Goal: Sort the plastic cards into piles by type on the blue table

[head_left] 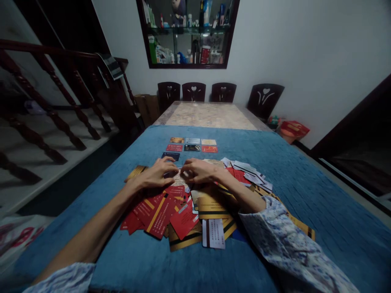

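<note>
A loose heap of cards lies before me on the blue cloth. My left hand [160,171] rests over its far left part, fingers bent and apart, just below a dark blue card [170,156]. Close by, my right hand [198,170] is curled with its fingertips down at a pale patterned card [179,177] between both hands; the exact hold is partly hidden. Nearer me are red cards [159,215], gold cards [213,206] and a white card with a dark stripe [213,233]. Beyond the hands, several cards form neat rows, among them a black card [192,147].
White cards [249,170] and gold cards [301,228] spread under and past my right forearm. The cloth [128,260] covers the near table; the bare marble tabletop [210,114] lies beyond. Chairs [193,92] stand at the far end, a plastic bag [21,236] at left.
</note>
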`<action>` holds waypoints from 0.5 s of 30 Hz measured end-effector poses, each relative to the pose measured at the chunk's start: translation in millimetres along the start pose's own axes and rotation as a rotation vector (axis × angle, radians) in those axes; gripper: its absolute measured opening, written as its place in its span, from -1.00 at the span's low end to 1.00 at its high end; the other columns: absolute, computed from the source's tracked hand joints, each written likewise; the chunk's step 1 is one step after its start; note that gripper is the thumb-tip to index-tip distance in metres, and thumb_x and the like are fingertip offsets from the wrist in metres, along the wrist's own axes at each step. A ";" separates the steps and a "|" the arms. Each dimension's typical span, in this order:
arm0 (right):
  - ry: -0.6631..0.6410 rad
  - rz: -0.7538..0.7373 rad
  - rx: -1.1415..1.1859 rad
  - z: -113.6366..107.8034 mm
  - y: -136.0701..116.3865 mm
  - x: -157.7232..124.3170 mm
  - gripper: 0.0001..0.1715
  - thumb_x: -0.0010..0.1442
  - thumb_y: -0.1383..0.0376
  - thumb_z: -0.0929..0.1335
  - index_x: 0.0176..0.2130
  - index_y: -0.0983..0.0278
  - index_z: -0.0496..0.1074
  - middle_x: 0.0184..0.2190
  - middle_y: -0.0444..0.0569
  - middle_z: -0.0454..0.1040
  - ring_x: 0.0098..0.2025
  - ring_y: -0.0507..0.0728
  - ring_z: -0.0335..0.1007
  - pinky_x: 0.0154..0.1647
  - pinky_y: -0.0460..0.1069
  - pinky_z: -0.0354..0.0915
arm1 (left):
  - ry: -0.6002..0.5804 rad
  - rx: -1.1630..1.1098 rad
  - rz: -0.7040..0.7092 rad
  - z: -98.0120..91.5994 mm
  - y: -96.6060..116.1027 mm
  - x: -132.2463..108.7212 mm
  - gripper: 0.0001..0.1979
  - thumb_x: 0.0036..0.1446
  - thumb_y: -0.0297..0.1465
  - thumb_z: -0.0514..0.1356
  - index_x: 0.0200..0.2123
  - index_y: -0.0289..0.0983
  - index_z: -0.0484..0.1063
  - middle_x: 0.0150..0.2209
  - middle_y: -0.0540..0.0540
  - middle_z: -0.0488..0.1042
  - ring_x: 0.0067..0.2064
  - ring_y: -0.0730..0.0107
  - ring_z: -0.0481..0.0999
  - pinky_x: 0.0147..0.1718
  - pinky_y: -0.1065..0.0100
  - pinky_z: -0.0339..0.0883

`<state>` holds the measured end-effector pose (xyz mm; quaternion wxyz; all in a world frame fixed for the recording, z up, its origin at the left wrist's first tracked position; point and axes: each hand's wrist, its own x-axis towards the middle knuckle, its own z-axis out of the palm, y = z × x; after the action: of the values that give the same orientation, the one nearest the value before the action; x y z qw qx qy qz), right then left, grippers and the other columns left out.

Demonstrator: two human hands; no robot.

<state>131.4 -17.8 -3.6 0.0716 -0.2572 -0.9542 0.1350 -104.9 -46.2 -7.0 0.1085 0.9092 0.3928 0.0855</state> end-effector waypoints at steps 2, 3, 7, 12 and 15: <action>0.003 0.004 -0.008 -1.4 -1.0 -0.8 -0.67 0.14 0.30 0.45 -0.07 0.31 0.58 -0.15 0.07 0.48 -0.19 0.13 0.40 -0.15 -0.02 0.28 | 0.010 0.022 0.011 0.6 0.2 -0.3 -0.73 0.16 -0.38 0.18 -0.09 -0.22 0.57 0.08 -0.20 0.52 0.30 -0.04 0.23 0.25 -0.15 0.12; 0.002 0.007 -0.011 -2.2 -1.4 -1.3 -0.66 0.14 0.30 0.45 -0.06 0.31 0.58 -0.15 0.08 0.49 -0.19 0.13 0.40 -0.17 -0.02 0.28 | 0.015 0.033 0.019 1.2 0.2 -0.3 -0.73 0.16 -0.38 0.18 -0.09 -0.22 0.57 0.09 -0.20 0.52 0.30 -0.04 0.24 0.25 -0.15 0.11; 0.005 0.011 -0.023 -6.1 -2.6 -3.4 -0.63 0.14 0.32 0.44 -0.03 0.33 0.58 -0.14 0.10 0.51 -0.21 0.12 0.41 -0.19 -0.04 0.26 | 0.044 0.054 0.051 3.8 0.4 -0.2 -0.70 0.15 -0.40 0.18 -0.05 -0.22 0.57 0.05 -0.19 0.54 0.28 -0.03 0.29 0.24 -0.13 0.14; -0.014 -0.009 -0.067 -10.9 -5.5 -4.8 -0.69 0.19 0.32 0.38 -0.08 0.34 0.58 -0.18 0.08 0.54 -0.25 0.10 0.40 -0.25 -0.06 0.21 | 0.106 0.034 0.100 4.5 2.0 -0.4 -0.68 0.15 -0.40 0.17 -0.04 -0.22 0.57 -0.01 -0.17 0.56 0.22 0.05 0.36 0.23 -0.02 0.22; -0.038 0.002 -0.117 -13.6 -8.6 -5.2 -0.69 0.21 0.29 0.35 -0.09 0.32 0.58 -0.19 0.08 0.57 -0.27 0.10 0.41 -0.31 -0.06 0.15 | 0.135 0.011 0.107 5.0 1.2 0.2 -0.70 0.16 -0.41 0.16 -0.07 -0.23 0.59 -0.06 -0.15 0.58 0.18 0.10 0.40 0.19 0.07 0.29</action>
<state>134.6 -24.6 11.5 0.0382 -0.2594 -0.9614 0.0840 -102.8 -47.5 -11.5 0.0721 0.9218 0.3503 0.1500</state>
